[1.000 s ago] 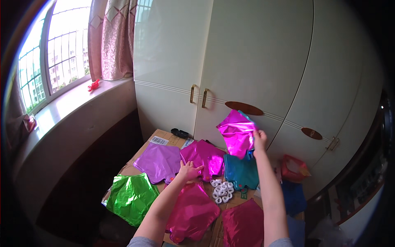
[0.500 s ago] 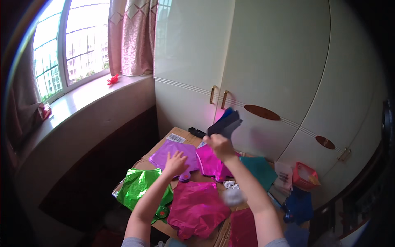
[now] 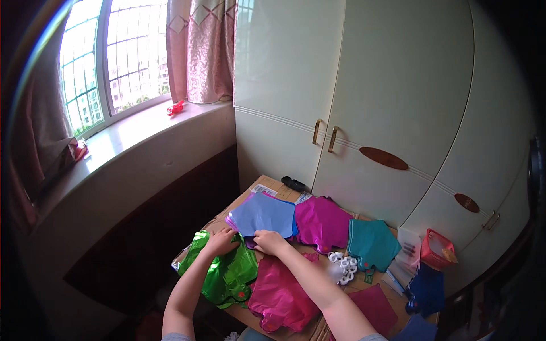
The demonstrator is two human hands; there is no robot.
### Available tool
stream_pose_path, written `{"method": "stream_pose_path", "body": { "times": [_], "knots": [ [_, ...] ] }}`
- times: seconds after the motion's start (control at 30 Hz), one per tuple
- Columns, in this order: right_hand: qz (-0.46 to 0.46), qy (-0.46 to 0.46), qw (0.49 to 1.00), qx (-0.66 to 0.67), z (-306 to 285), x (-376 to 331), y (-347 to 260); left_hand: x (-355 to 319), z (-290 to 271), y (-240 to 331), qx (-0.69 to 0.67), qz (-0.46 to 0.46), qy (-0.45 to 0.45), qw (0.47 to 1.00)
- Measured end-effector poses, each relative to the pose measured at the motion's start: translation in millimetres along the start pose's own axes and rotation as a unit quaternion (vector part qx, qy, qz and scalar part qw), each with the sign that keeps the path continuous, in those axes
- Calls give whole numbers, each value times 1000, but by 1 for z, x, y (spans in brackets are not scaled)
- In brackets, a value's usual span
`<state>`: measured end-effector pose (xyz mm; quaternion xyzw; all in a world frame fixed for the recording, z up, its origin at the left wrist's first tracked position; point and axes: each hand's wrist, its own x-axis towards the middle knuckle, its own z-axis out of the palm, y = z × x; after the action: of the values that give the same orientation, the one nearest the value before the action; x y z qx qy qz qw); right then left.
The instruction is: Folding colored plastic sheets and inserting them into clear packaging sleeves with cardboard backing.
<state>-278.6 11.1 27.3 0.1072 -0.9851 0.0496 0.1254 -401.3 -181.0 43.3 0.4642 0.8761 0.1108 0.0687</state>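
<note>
A pale blue flat foil balloon, apparently uninflated, lies over a purple one at the far left of the cardboard. My right hand is closed at its near edge, fingers curled round the dark lower part. Beside it, my left hand rests with fingers stretched at the blue piece's near left corner, above a crinkled green foil balloon. A magenta foil balloon lies to the right of the blue one. Closer to me is a pink-red foil balloon, partly under my right forearm.
The cardboard also bears a black object, teal foil pieces, white rings, dark blue foil and a dark red sheet. A red basket stands right. White cabinet doors rise behind.
My right hand has come down and nearer with the dark blue sheet, which now lies spread over the purple balloon. My left hand has drawn back toward the green one. The view has shifted slightly.
</note>
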Motion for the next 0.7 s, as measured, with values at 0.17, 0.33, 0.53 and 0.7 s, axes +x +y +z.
{"method": "stream_pose_path", "body": {
  "times": [0.17, 0.33, 0.53, 0.7],
  "knots": [
    [89, 34, 989, 115, 11, -1, 8, 0, -3, 2, -2, 5, 2, 1000],
    [222, 111, 941, 229, 14, -1, 14, 5, -4, 14, 0, 52, 69, 996],
    [307, 110, 885, 332, 10, 4, 13, 24, 16, 17, -35, 186, 136, 972],
    [293, 171, 876, 345, 11, -2, 25, 44, 12, 27, 57, 52, 4, 997]
  ]
}}
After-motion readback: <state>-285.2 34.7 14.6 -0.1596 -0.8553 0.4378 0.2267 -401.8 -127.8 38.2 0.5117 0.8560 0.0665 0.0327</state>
